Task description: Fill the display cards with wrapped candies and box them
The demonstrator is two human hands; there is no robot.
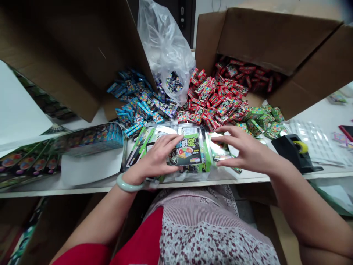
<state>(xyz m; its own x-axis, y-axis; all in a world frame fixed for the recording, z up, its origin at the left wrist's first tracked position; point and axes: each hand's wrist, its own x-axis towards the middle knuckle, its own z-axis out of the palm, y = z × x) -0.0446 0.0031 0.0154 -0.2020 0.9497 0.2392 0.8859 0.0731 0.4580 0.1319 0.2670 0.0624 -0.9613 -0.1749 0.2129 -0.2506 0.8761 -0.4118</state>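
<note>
Flat black and green printed packages (186, 151) lie in a pile at the table's front edge, some in clear plastic. My left hand (161, 154), with a pale green bangle on the wrist, rests on the left part of the pile, its fingers spread. To the right, my right hand (242, 149) has its fingers curved apart around a green packet (219, 149); whether they grip it cannot be told. Behind the pile, small red boxes (217, 99) spill from a carton, with small blue boxes (138, 110) to their left and green ones (259, 119) to their right.
Two cardboard cartons (311, 84) stand open at the back, left and right. A clear plastic bag (168, 48) stands between them. The black tape dispenser (289, 151) sits at the right. An open display box (91, 143) with blue boxes is at the left.
</note>
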